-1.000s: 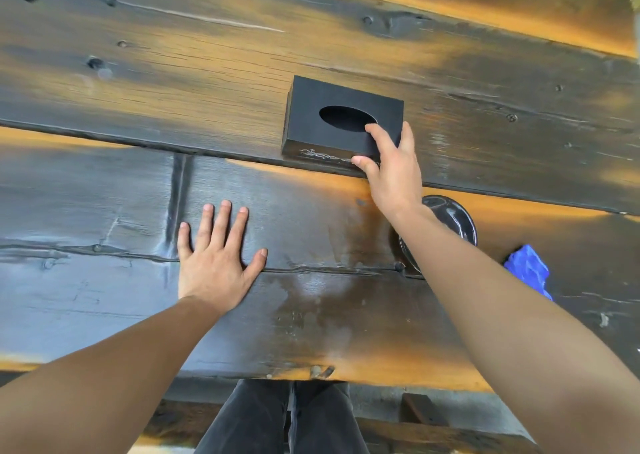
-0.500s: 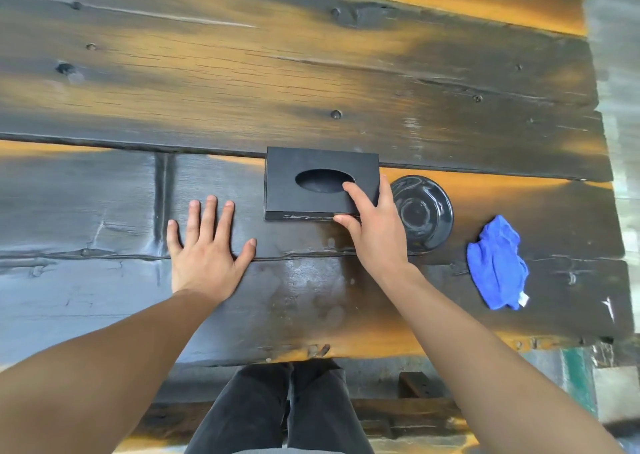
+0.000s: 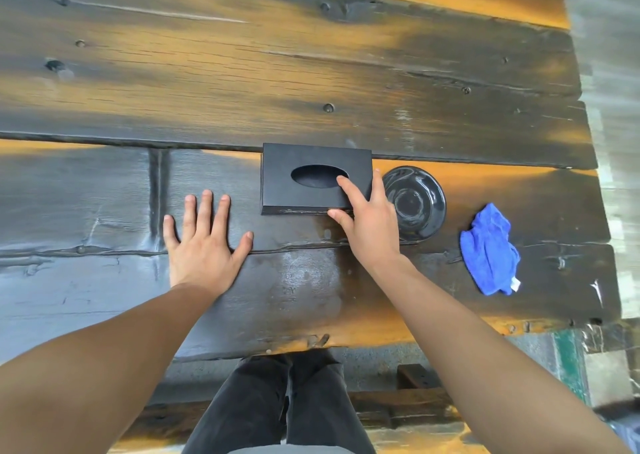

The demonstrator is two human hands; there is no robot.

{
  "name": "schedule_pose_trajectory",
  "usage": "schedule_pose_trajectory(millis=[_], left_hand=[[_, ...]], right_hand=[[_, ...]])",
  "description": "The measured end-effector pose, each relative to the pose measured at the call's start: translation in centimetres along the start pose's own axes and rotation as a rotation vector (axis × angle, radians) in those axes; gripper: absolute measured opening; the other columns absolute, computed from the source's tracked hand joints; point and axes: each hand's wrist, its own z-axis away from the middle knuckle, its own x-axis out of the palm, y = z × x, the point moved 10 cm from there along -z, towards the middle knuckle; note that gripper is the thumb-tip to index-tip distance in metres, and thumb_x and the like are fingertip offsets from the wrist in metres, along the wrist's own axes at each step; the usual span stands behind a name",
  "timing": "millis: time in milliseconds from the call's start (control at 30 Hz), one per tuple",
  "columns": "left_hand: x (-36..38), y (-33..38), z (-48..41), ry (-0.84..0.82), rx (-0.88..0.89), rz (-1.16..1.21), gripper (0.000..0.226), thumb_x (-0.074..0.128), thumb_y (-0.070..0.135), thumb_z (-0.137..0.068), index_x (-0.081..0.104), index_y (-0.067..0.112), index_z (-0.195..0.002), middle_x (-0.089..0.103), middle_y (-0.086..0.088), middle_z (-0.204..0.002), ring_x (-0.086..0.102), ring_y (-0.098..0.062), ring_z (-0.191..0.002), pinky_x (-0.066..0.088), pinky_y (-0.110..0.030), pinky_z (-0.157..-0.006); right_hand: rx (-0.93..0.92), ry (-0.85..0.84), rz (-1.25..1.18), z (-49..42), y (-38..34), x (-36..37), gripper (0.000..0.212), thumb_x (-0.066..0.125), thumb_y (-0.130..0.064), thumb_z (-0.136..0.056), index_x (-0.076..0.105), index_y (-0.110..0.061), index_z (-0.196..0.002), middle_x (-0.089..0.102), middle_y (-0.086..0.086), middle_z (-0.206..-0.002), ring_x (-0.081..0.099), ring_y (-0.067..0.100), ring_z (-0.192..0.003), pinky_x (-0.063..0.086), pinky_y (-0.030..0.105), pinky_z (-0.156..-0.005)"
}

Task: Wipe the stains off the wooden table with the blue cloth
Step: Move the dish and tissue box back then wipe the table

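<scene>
The blue cloth lies crumpled on the dark wooden table, near its right end and front edge, untouched. My right hand grips the near right corner of a black tissue box, thumb on its front side and fingers on top. My left hand rests flat on the table with fingers spread, left of the box. Wet, shiny patches show on the wood in front of the box, between my arms.
A black glossy bowl sits directly right of the tissue box, partly behind my right hand. The table's right end is just past the cloth; its front edge runs above my legs. A wooden bench lies below.
My right hand has pulled the tissue box toward me, from the far plank to the near plank beside the bowl. The view shifted right, bringing the whole cloth into sight.
</scene>
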Motion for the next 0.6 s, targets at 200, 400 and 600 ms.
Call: schedule_pose_trajectory(millis=[200, 400, 600], left_hand=[[0.0, 0.0, 0.0, -0.032, -0.003, 0.009, 0.079, 0.015, 0.076, -0.094, 0.003, 0.036, -0.162, 0.006, 0.005, -0.173, -0.005, -0.021, -0.16, -0.001, -0.059, -0.125], [-0.4, 0.3, 0.0, -0.086, -0.018, 0.024, 0.081, 0.013, 0.078, -0.093, 0.003, 0.037, -0.162, 0.002, 0.005, -0.173, -0.009, -0.021, -0.16, -0.005, -0.058, -0.124], [-0.6, 0.2, -0.2, -0.178, -0.016, 0.055, 0.08, 0.022, 0.077, -0.093, 0.006, 0.038, -0.161, 0.0, 0.005, -0.173, -0.01, -0.021, -0.16, -0.004, -0.058, -0.124]], right_hand=[[-0.037, -0.005, 0.034, 0.4, -0.3, 0.0, 0.075, 0.058, -0.055, -0.094, 0.017, -0.047, -0.156, 0.011, 0.021, -0.166, 0.046, 0.039, -0.136, 0.033, 0.051, -0.114], [-0.029, 0.051, -0.017, 2.2, 1.1, -0.8, 0.076, 0.056, -0.053, -0.095, 0.014, -0.043, -0.157, 0.013, 0.008, -0.168, 0.03, 0.028, -0.15, 0.029, 0.049, -0.115], [0.083, 0.074, -0.095, 6.9, 5.6, -1.6, 0.057, 0.046, -0.048, -0.1, 0.032, -0.034, -0.153, 0.027, -0.003, -0.165, 0.028, 0.017, -0.151, 0.031, 0.046, -0.114]])
